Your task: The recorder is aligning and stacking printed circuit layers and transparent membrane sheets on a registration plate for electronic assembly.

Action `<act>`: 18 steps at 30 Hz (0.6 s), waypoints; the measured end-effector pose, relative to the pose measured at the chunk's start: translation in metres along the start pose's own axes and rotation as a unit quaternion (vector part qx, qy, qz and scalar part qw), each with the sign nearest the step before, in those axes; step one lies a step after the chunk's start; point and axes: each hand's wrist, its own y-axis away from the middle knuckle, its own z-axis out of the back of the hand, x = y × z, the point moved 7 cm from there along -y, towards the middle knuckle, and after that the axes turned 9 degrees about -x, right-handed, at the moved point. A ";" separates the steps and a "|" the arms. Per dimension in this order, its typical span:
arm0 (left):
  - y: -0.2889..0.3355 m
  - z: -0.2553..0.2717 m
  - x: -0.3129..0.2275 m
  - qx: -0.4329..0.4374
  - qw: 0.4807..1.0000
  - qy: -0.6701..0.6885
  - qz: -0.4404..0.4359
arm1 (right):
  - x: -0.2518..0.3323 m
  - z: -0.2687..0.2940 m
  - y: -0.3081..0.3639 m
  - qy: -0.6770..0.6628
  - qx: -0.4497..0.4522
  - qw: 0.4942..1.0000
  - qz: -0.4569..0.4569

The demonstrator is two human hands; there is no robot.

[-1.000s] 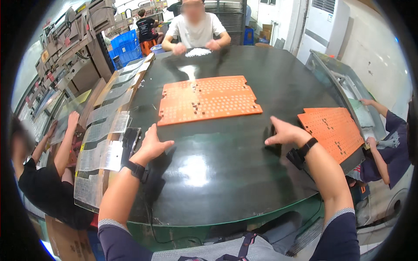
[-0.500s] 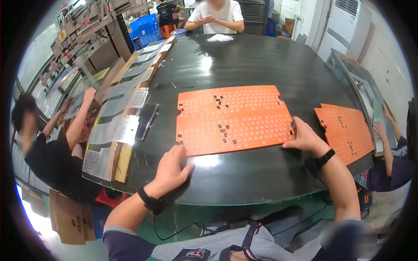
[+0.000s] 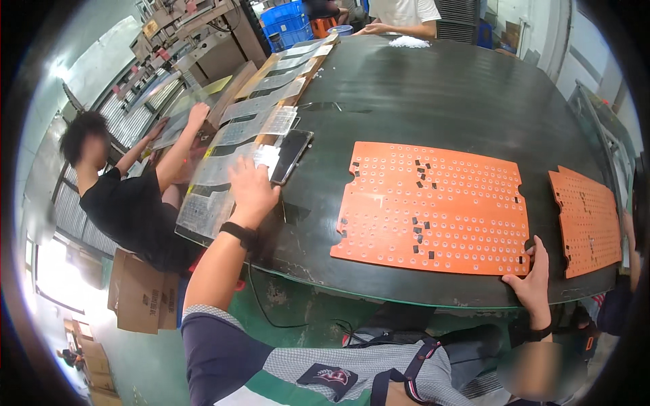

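Observation:
A flat orange board (image 3: 433, 203) with rows of small ringed holes and several black patches lies on the dark table. At its near right corner, my right hand (image 3: 531, 284) grips the edges, thumb on the near side and fingers on the right side. My left hand (image 3: 252, 193) is stretched out over the row of clear plastic sheets (image 3: 233, 132) along the table's left edge. Its fingers are spread and reach the sheets beside a small white piece (image 3: 267, 157); nothing shows held in it. A dark phone-like slab (image 3: 292, 155) lies just right of that hand.
A second orange board (image 3: 588, 220) lies at the right. A white heap (image 3: 409, 42) sits at the table's far edge, near a person in white. At the left, a person in black (image 3: 128, 203) works at a machine. Cardboard boxes (image 3: 139, 291) stand on the floor.
My left hand has left the orange board's near left corner and moved left onto the clear sheets. My right hand stays at the board's corner. The view has swung left.

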 end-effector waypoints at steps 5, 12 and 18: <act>0.033 0.034 0.009 -0.062 0.996 0.053 0.021 | -0.011 0.002 0.005 -0.048 -0.019 0.998 -0.046; 0.101 0.040 0.067 -0.113 0.992 0.018 0.056 | 0.003 0.003 0.012 -0.026 -0.034 0.999 -0.011; 0.083 0.044 0.066 -0.145 0.989 -0.005 -0.025 | 0.000 0.007 0.004 -0.020 -0.039 0.998 0.053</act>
